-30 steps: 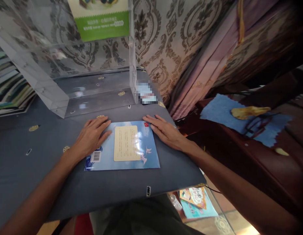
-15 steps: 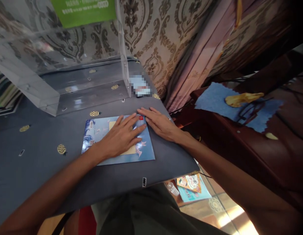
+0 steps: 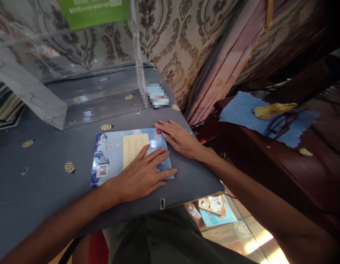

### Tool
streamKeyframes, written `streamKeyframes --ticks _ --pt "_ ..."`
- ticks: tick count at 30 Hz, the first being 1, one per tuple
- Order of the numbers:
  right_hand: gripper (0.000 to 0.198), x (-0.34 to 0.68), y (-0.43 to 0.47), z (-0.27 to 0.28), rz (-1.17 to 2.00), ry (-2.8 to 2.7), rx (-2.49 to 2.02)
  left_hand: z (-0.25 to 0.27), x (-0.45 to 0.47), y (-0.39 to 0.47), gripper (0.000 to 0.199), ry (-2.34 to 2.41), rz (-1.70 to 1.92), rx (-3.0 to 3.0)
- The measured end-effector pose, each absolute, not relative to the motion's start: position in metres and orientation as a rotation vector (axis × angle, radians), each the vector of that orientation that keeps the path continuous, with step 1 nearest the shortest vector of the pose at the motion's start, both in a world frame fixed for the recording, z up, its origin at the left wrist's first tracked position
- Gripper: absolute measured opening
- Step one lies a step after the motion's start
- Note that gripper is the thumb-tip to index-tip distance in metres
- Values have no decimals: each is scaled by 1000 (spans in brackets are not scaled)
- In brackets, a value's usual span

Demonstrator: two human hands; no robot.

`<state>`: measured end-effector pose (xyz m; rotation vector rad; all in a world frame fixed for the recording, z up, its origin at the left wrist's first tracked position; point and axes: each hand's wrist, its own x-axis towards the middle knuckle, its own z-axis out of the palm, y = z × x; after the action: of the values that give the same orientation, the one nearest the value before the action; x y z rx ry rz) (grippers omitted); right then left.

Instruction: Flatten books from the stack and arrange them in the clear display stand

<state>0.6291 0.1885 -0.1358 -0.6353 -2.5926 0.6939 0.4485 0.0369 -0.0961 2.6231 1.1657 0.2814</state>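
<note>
A thin blue book (image 3: pixel 112 146) lies flat on the grey pineapple-print tablecloth (image 3: pixel 43 190). Its upward face shows barcodes, a blue wave pattern, a cream text panel and a small red mark. Across the lower right part of the book rests my left hand (image 3: pixel 146 170), open, palm down, fingers stretched toward the right edge. My right hand (image 3: pixel 179 139) lies open at the book's upper right corner, its fingertips beside the red mark. The left hand hides the lower middle of the cover.
Behind the book stands a clear acrylic rack (image 3: pixel 103 99) with a green label (image 3: pixel 95 13). A pixelated object (image 3: pixel 158 97) lies near the back corner. To the right, a dark red surface (image 3: pixel 241 146) holds a blue cloth (image 3: pixel 236 110) and glasses. Books (image 3: pixel 216 212) lie below the table edge.
My left hand has slid down the cover toward me and slightly right, uncovering more of the cream panel and the lower barcode. My right hand has stayed nearly still.
</note>
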Motion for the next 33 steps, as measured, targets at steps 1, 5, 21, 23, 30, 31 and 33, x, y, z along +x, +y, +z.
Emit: streamKeyframes --ticks 1,5,21,23,30,31,33 --pt "47 629 188 -135 682 -2586 -639 -95 449 36 37 1162 281 2625" --pt "43 634 185 -130 640 -2561 -633 -91 445 29 34 1135 294 2613" --pt "29 654 73 -107 505 -2498 -348 -72 382 -26 26 1257 660 1975" --pt "26 648 70 -104 537 -2501 -312 -72 379 -26 30 1277 677 1927" --pt "23 626 96 -102 501 -2510 -280 -77 381 -24 25 1306 817 1942" --pt "23 622 100 -102 463 -2510 -292 -79 382 -24 22 1325 849 1959" --pt "24 614 107 -105 387 -2512 -331 -85 381 -24 17 1393 885 2010"
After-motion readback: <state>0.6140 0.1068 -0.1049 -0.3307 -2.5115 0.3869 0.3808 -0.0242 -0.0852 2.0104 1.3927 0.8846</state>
